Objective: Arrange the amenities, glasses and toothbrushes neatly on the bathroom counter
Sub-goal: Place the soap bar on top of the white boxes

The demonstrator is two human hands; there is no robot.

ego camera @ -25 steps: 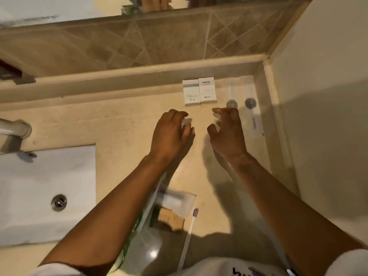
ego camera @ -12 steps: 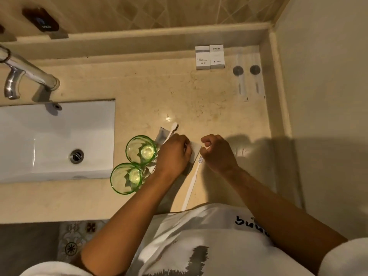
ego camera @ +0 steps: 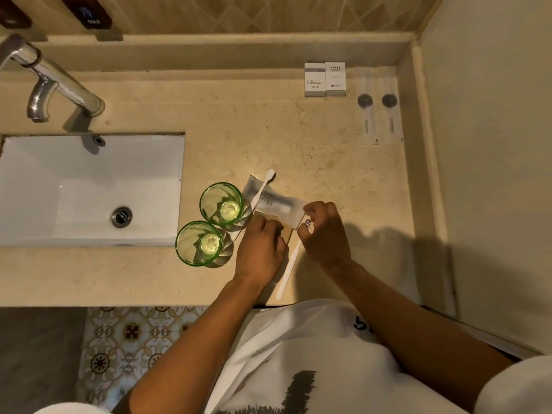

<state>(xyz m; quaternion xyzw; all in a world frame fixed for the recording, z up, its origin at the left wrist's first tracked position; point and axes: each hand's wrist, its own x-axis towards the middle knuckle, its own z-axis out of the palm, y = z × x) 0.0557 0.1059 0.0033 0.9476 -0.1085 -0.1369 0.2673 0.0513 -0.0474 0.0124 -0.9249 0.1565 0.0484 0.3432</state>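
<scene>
Beside the green glasses (ego camera: 221, 204), right hand (ego camera: 325, 231) now pinching the sachet (ego camera: 280, 203); left hand (ego camera: 261, 249) curled, grip unclear.

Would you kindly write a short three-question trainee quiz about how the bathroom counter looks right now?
1. True or false: the two green glasses stand inside the sink.
2. What lies in the back right corner beside the two white boxes? A) two clear sachets B) a towel C) a soap bar
3. Which hand pinches the clear packet at its right end?

Key: 1 false; 2 A; 3 right.
</scene>
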